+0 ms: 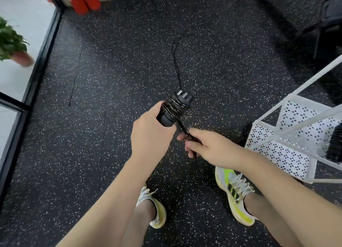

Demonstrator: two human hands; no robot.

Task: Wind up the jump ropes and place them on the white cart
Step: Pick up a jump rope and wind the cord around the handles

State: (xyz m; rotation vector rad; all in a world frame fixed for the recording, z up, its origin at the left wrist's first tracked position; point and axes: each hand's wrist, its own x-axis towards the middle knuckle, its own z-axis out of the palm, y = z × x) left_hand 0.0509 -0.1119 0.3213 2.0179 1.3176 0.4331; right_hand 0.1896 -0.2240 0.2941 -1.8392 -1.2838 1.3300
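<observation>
Your left hand is up in front of you, with the back of the hand facing you. Its fingers curl around the black handles and hold them tight. The handles point up and away from you, tilted a bit to the right. The rope is wound around them in a few loops.

Your right hand is just beside your left hand, a little lower. Its fingers pinch the rope close under the handles. A short bit of rope runs tight from the handles down into that pinch. Your right arm comes in from the lower right and your left arm comes in from the bottom middle. Both wrists are almost straight.

The rest of the rope trails from the top of the handles and lies on the dark speckled floor, stretching far away from you in a wavy line.

The white cart stands to your right, near your right hand. Something black lies on its shelf at the edge of the view, but it is too blurry to tell what it is.

Your shoes are on the floor below your arms. A plant in a pot sits far to the left.
</observation>
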